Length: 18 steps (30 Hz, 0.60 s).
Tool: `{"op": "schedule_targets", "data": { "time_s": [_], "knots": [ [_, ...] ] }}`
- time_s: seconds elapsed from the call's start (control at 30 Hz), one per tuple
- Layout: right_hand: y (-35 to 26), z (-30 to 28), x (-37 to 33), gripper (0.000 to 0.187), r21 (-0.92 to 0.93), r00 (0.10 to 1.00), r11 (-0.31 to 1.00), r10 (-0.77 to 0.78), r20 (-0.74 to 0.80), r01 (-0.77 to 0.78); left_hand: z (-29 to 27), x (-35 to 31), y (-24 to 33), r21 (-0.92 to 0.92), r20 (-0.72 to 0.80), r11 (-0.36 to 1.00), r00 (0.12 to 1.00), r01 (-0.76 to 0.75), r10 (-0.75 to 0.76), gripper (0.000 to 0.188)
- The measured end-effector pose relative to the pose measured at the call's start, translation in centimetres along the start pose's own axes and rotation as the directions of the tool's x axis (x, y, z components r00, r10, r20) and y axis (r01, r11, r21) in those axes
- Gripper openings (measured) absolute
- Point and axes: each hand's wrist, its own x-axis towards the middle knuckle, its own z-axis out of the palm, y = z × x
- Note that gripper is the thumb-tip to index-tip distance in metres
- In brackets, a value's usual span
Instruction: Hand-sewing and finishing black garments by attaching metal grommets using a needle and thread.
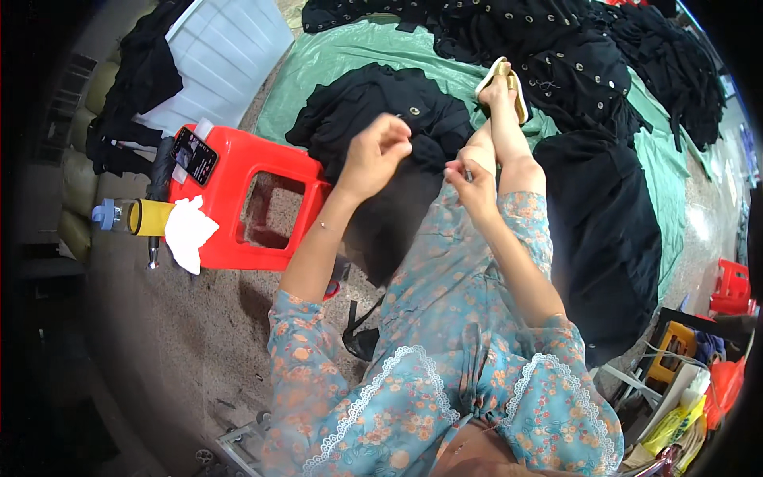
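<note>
My left hand (375, 159) is raised above a black garment (373, 103) heaped to the left of my legs. Its fingers curl toward the thumb in a pinch, slightly smeared by motion, and whatever may be between them is too small to see. Over my lap, my right hand (477, 189) is closed, with a small dark thing (469, 165) at its fingertips that I cannot make out. The hands are apart. Black cloth (381, 230) hangs down below my left hand. A second black garment (604, 238) lies spread to the right of my legs.
On the left a red plastic stool (230, 151) bears a phone (195, 157), white tissue (189, 236) and a yellow-sleeved bottle (147, 216). Behind it stands a white plastic bin (226, 60). More black garments with metal eyelets (509, 28) cover a green sheet (338, 56). Bags (723, 385) crowd the lower right.
</note>
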Motion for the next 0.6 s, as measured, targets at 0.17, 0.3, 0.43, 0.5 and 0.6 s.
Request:
{"op": "schedule_targets", "data": {
  "time_s": [0.17,0.3,0.43,0.5,0.6],
  "knots": [
    [-0.1,-2.6,-2.5,0.020,0.070,0.984,0.994,0.093,-0.153,-0.083,4.5,-2.7,-7.8,0.467,0.424,0.843,0.904,-0.267,0.052,0.044],
    [-0.6,-3.4,-4.5,0.021,0.041,0.977,0.986,0.167,-0.132,-0.163,7.2,-4.2,-13.2,0.776,0.421,0.631,0.764,-0.024,-0.489,0.050],
    [1.9,-3.4,-5.3,0.017,0.016,0.990,0.994,0.111,-0.087,-0.110,6.8,-5.0,-16.1,0.875,0.198,0.476,0.836,0.084,-0.512,0.032],
    [3.5,-4.0,-5.1,0.015,0.049,0.989,0.996,0.085,-0.124,-0.080,6.3,-2.9,-13.0,0.828,0.090,0.560,0.992,-0.027,-0.086,0.019],
    [1.5,-3.8,-4.7,0.014,0.001,0.985,0.993,0.119,-0.126,-0.119,2.6,2.1,-5.6,0.612,-0.064,0.746,0.924,-0.262,0.377,0.024]
  ]
}}
